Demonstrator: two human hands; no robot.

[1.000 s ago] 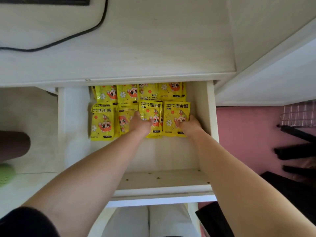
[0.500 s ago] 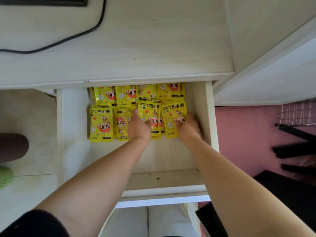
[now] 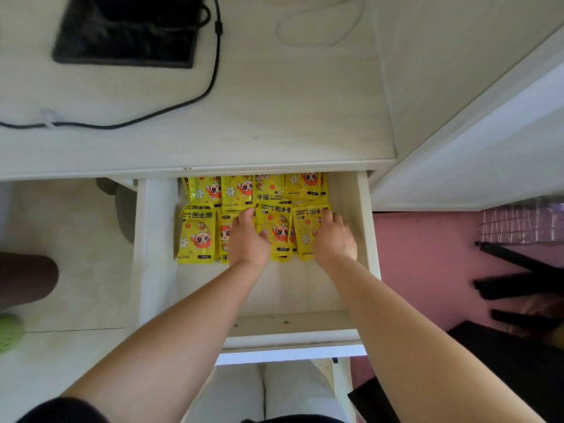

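Observation:
An open white drawer (image 3: 367, 239) under the desk holds several yellow hand-warmer packets in two rows. My left hand (image 3: 248, 239) lies on the front row near its middle, fingers reaching over a packet (image 3: 276, 227), thumb beside that packet. My right hand (image 3: 334, 239) rests on the rightmost front packet (image 3: 305, 227), fingers spread and blurred. The leftmost front packet (image 3: 197, 233) lies untouched. The back row (image 3: 241, 189) is partly hidden under the desk edge.
The pale wooden desk top (image 3: 274, 117) carries a black device (image 3: 128, 32), a black cable (image 3: 189, 100) and a white cable (image 3: 320, 29). The drawer's front half (image 3: 290, 294) is bare. A pink floor (image 3: 427, 270) with black items lies to the right.
The camera has tilted up, showing more desk. Both hands have moved further over the front-row packets, and their fingers have opened out from a curled grip.

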